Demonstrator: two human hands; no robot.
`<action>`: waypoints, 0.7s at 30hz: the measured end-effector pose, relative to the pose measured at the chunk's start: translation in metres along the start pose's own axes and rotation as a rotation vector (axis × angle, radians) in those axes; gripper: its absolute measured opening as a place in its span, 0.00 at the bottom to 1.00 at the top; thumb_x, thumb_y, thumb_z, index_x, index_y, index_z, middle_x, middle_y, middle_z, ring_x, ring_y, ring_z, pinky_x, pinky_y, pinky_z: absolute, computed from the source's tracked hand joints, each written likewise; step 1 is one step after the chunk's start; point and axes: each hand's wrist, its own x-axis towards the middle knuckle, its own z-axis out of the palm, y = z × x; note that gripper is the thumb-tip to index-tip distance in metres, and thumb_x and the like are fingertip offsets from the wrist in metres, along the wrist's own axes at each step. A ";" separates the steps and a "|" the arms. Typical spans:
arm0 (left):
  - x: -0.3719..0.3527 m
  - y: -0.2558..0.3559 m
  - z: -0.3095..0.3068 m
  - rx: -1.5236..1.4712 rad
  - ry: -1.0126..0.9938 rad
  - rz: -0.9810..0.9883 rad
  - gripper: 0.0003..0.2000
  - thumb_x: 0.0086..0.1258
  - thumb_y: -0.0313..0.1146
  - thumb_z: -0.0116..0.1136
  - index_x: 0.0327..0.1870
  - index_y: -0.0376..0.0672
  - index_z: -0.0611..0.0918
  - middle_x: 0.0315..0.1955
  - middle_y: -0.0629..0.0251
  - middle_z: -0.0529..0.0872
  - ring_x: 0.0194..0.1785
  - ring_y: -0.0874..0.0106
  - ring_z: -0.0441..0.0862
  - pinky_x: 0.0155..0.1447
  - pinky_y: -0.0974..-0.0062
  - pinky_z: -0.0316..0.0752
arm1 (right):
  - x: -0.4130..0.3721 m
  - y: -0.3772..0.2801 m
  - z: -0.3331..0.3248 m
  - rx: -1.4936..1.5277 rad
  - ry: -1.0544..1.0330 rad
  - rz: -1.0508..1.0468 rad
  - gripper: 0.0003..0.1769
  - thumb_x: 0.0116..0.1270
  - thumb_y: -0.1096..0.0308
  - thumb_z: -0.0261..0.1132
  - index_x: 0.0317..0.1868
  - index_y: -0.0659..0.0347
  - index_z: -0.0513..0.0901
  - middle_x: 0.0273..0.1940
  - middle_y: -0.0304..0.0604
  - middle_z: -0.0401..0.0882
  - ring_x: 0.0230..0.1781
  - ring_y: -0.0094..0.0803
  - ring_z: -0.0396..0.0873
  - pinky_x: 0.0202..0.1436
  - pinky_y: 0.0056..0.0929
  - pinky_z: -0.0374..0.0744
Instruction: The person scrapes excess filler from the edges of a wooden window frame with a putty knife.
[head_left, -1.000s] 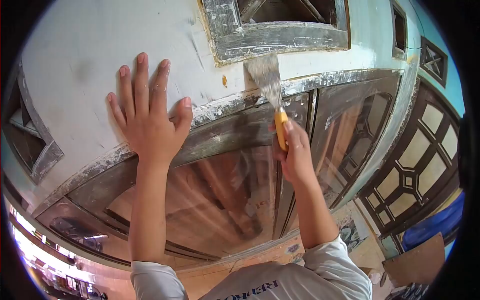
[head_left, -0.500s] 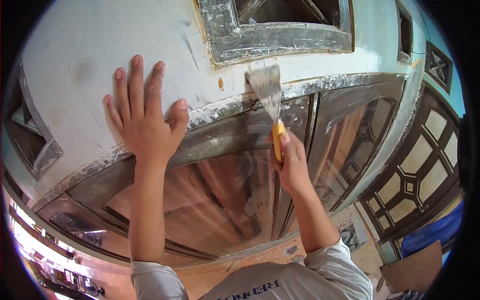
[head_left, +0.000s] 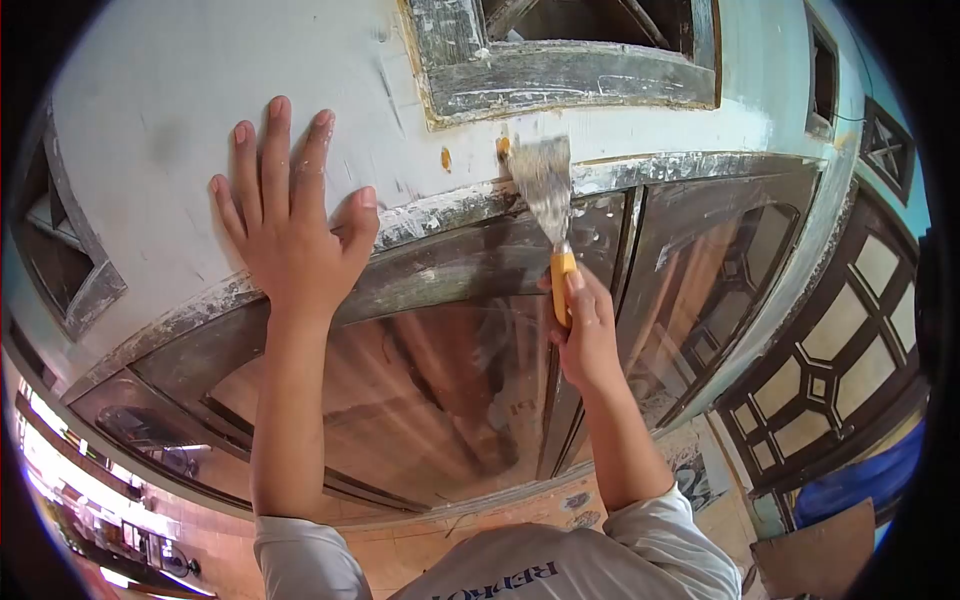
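Putty knife point(head_left: 548, 190) sits blade-up on the white wall point(head_left: 170, 100) just above the door frame point(head_left: 450, 205), yellow handle clenched in the right hand point(head_left: 588, 335), likely for leverage. Left hand point(head_left: 295, 225) lies flat on the wall, fingers spread, holding nothing, probably a brace.

Scraper point(head_left: 545, 180) blade slid right along wall; right hand point(head_left: 585, 335) dropped slightly; orange spot point(head_left: 503, 148) now bared at blade's left.

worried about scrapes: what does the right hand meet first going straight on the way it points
The right hand points its yellow-handled metal putty knife up the white plastered wall; next in line is the grey paint-flecked wooden frame, probably.
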 end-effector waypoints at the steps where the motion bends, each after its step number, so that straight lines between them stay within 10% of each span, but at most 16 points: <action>1: 0.000 0.000 0.000 -0.002 -0.005 0.003 0.29 0.68 0.49 0.55 0.72 0.56 0.74 0.77 0.66 0.66 0.81 0.57 0.57 0.79 0.46 0.43 | 0.004 -0.003 0.000 -0.014 -0.008 -0.028 0.25 0.81 0.50 0.47 0.44 0.65 0.79 0.19 0.30 0.63 0.17 0.18 0.60 0.21 0.21 0.58; 21: 0.001 0.000 0.002 0.009 0.039 -0.002 0.27 0.67 0.50 0.54 0.68 0.57 0.78 0.75 0.67 0.69 0.79 0.58 0.61 0.79 0.48 0.44 | 0.005 -0.013 -0.004 0.044 -0.010 0.005 0.23 0.82 0.54 0.46 0.44 0.65 0.79 0.21 0.32 0.66 0.18 0.17 0.61 0.21 0.21 0.59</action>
